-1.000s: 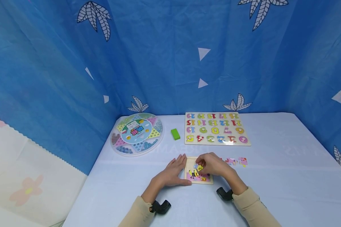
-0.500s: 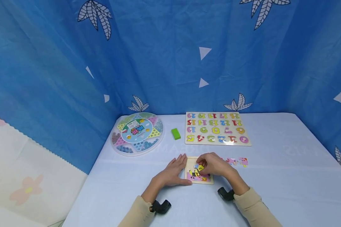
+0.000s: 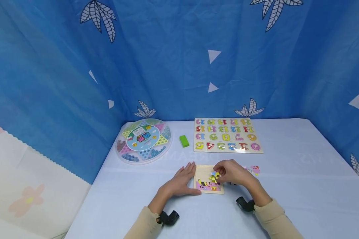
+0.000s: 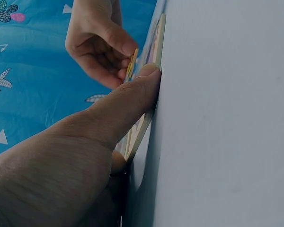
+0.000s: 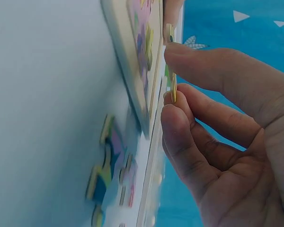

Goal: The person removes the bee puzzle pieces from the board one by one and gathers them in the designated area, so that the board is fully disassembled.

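A small square wooden jigsaw tray (image 3: 201,171) lies on the table, with bee-pattern pieces along its lower part and bare wood above. My left hand (image 3: 181,182) rests along its left side, fingers spread and straight; in the left wrist view the thumb (image 4: 132,101) lies on the tray's near edge. Over the tray's right side, my right hand (image 3: 234,172) pinches a yellow and blue jigsaw piece (image 3: 214,177) between thumb and fingers. The right wrist view shows this piece (image 5: 174,90) edge-on, raised clear of the tray.
Loose jigsaw pieces (image 3: 255,170) lie right of the tray, partly hidden by the right hand. Behind stand a number puzzle board (image 3: 228,136), a green block (image 3: 184,141) and a round marble game board (image 3: 144,142). A blue curtain (image 3: 173,66) closes the back.
My right hand has moved right, carrying the yellow and blue jigsaw piece from the middle of the tray toward its right side, baring more wood. My left hand stays put.
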